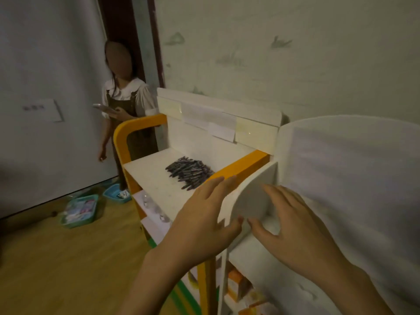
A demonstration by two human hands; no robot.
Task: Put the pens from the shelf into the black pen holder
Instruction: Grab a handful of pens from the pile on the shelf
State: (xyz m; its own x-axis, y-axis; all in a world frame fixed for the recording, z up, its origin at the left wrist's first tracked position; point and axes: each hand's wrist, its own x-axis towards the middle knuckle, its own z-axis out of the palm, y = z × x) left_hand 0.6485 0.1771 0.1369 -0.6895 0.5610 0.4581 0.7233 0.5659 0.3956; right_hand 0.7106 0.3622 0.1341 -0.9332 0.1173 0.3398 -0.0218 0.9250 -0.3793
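1. Two hands, both spread loose: your left hand (202, 221) and right hand (293, 226) flank the shelf's white side panel (250, 196), thumbs touching its edge.
2. Pens (189, 172) lie heaped on the shelf (150, 176), untouched.

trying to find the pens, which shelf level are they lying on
The top white shelf: the dark pens lie heaped near its back right. The lower levels show no pens.
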